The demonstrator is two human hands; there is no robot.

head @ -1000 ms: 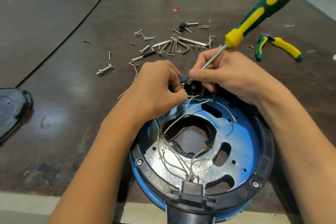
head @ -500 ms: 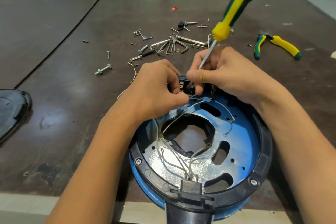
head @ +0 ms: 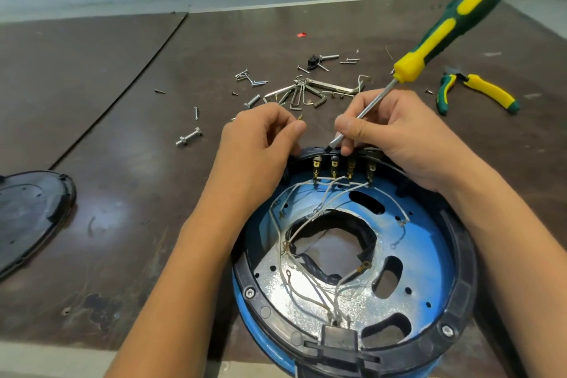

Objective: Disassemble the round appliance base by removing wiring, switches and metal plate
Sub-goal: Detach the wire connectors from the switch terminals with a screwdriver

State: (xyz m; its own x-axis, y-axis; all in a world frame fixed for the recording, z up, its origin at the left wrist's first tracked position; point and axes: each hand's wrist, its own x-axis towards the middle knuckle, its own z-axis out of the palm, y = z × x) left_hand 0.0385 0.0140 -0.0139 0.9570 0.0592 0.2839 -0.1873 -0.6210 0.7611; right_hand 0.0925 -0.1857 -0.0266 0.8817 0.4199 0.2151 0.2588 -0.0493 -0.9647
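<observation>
Base (head: 460, 255) near right, one screwdriver (head: 445, 31) tip on its far rim.
Right hand (head: 399, 138) pinches the shaft; left hand (head: 257, 147) pinches what may be one brass connector (head: 300, 117). Four terminals (head: 333, 166) in a row; one pliers (head: 478, 92) far right.

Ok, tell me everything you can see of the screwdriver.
The screwdriver has a dark green handle with yellow inlays, a yellow collar and a hole near the butt, seemingly plastic, and a bright metal shaft with a dark tip. It slants down from upper right. The right hand pinches the shaft, not the handle; the tip sits at the base's black rim above the brass terminals.
</observation>
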